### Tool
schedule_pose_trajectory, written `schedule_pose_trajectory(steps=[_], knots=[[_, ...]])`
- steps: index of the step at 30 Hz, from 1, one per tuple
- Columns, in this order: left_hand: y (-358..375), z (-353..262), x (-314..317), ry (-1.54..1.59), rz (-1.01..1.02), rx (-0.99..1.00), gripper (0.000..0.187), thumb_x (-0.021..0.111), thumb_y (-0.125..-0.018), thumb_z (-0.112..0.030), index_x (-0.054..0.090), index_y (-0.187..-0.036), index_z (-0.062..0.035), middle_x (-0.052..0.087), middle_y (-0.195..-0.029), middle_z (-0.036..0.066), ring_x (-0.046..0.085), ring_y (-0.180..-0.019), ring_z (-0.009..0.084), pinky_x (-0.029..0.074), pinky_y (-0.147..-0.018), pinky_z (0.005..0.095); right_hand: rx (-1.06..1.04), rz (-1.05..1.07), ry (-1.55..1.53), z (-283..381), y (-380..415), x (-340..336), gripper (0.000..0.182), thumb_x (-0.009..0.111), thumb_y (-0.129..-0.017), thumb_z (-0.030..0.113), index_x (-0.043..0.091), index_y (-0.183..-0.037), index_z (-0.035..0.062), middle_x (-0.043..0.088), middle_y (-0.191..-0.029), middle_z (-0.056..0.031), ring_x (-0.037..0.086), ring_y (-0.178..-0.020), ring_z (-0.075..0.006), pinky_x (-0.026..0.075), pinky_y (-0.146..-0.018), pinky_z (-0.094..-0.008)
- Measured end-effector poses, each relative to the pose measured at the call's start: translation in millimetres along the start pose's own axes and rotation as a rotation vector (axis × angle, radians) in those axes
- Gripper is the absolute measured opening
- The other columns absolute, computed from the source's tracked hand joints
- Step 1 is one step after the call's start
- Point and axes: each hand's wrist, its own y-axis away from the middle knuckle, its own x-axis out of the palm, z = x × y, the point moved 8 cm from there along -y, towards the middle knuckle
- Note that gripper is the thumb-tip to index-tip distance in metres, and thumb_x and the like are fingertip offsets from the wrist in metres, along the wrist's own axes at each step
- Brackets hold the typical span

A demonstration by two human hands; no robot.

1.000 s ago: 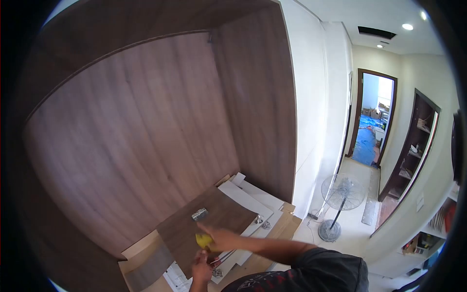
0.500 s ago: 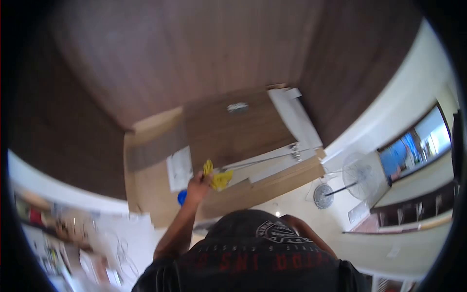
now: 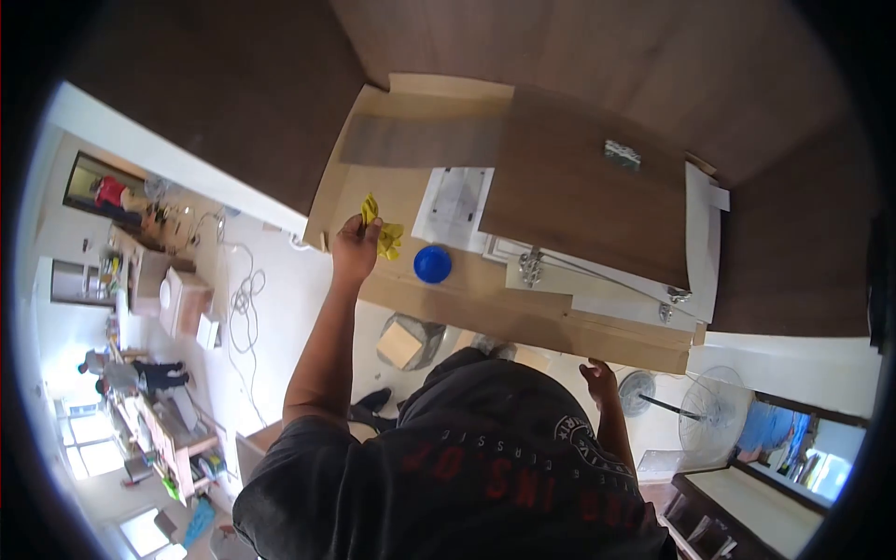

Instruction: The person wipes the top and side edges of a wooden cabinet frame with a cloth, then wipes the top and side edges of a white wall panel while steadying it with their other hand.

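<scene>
A crumpled yellow cloth (image 3: 386, 233) is pinched in my left hand (image 3: 356, 248), above the left part of a cardboard-covered surface (image 3: 448, 291). To its right stands a round blue container (image 3: 432, 264). My right hand (image 3: 598, 381) is near the front edge of the cardboard, fingers partly curled and apart, holding nothing. A brown wooden panel (image 3: 588, 201) lies on white panels with metal hinges (image 3: 531, 267) along the near side. On top of the brown panel rests a small patterned packet (image 3: 622, 155). Beside it is a white sheet (image 3: 453, 207).
Tall brown panels (image 3: 793, 224) enclose the back and sides. A standing fan (image 3: 714, 415) is on the floor at right. Cable (image 3: 245, 303) coils on the floor at left, near people (image 3: 131, 375) at a workbench (image 3: 163, 429).
My left hand has carried the yellow cloth leftward, away from the brown panel and past the blue container. My view has turned left, and my right hand now shows.
</scene>
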Motion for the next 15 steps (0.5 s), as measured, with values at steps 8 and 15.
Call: schedule_pose_trajectory(steps=[8,15], knots=[[37,67,11,-0.218,0.034,-0.129,0.032,0.064,-0.09,-0.028,0.066,-0.105,0.0004,0.07,-0.089,0.021,0.068,-0.084,0.0348,0.052,-0.075,0.0391,-0.125,0.014,0.201,31,-30,22,0.047,0.074,-0.086,0.03,0.062,-0.122,0.0011,0.07,-0.101,-0.0153,0.067,-0.098,-0.0262,0.051,-0.087,-0.0378],[4,104,-61,-0.38,-0.268,-0.141,0.027,0.063,-0.087,-0.028,0.067,-0.096,-0.0028,0.068,-0.094,0.022,0.066,-0.086,0.0409,0.053,-0.077,0.0488,-0.241,0.084,0.209,13,-68,53,0.035,0.075,-0.085,0.027,0.065,-0.104,0.0,0.07,-0.096,-0.0153,0.067,-0.092,-0.0258,0.053,-0.083,-0.0372]])
